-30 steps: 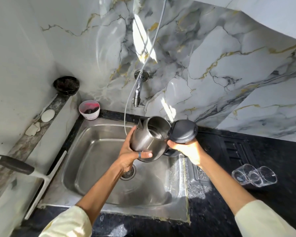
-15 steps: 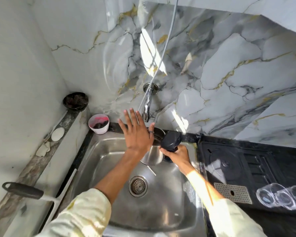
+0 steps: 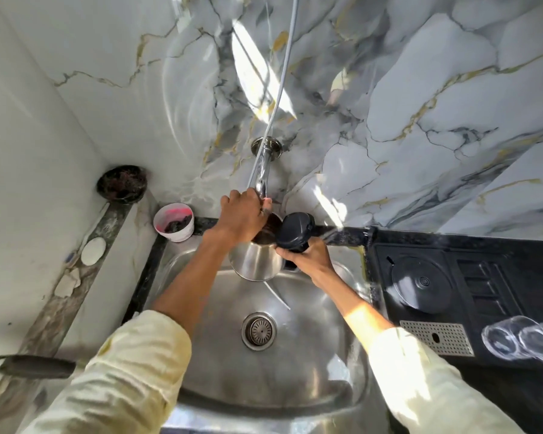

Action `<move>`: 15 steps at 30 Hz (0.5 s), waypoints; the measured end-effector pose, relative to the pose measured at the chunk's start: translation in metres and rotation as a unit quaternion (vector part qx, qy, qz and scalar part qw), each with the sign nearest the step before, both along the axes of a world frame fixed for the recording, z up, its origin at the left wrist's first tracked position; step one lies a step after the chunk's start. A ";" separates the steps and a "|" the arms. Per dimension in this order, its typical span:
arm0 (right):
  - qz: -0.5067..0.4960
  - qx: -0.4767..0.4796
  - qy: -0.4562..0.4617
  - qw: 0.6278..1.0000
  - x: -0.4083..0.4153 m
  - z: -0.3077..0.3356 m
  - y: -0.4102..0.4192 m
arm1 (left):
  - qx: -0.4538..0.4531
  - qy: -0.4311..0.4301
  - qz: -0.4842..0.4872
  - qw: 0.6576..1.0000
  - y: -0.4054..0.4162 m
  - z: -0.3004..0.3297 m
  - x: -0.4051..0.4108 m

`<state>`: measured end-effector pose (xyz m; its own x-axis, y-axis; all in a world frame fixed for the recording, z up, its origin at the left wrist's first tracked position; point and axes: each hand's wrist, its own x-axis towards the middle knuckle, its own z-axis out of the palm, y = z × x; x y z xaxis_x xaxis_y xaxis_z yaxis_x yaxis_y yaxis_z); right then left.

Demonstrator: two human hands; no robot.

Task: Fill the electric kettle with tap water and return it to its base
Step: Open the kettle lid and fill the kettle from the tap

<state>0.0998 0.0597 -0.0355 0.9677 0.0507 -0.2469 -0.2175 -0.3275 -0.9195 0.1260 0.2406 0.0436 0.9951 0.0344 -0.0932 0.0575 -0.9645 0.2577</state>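
The shiny steel electric kettle (image 3: 256, 263) is held in the air over the back part of the stainless steel sink (image 3: 298, 364), directly under the chrome wall tap (image 3: 264, 170). Its round black lid (image 3: 293, 228) stands open, tilted up on the right side of the kettle mouth. The right hand (image 3: 308, 256) holds the kettle at its black handle, with the fingers closed around it. The left hand (image 3: 242, 216) reaches over the kettle mouth to the lower end of the tap; its fingers are curled around the tap's end, where a small red part is visible between them. I cannot tell if water is running. A thin grey hose (image 3: 281, 79) comes down from above along the marble-pattern wall (image 3: 420, 104) and passes beside the tap.

The round black kettle base (image 3: 420, 285) sits on the black counter (image 3: 514, 270) to the right of the sink, well apart from the kettle. In front of the base lies a perforated metal grid (image 3: 436, 338), and near it, at the right edge, two clear drinking glasses (image 3: 521, 338) lie on their sides, touching each other.

On the left of the sink, a white plastic cup with pink stains (image 3: 173, 225) stands at the back corner. Behind it, on the narrow stone ledge (image 3: 85, 277), there is a dark round bowl (image 3: 122, 183) and a white oval soap piece (image 3: 93, 250). A black handle of a tool (image 3: 29, 366) lies at the lower left. Both arms wear pale cream sleeves (image 3: 132, 364).
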 end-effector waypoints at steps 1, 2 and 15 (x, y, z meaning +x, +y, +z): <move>0.000 0.003 -0.002 1.000 0.000 -0.001 -0.001 | -0.038 0.018 -0.019 0.999 0.009 -0.001 0.002; 0.000 0.000 -0.004 1.000 0.001 -0.002 -0.003 | -0.075 0.034 -0.029 0.996 0.017 -0.003 0.003; 0.010 -0.013 -0.039 0.999 0.003 -0.008 -0.008 | 0.118 -0.082 -0.244 0.959 0.072 -0.024 -0.051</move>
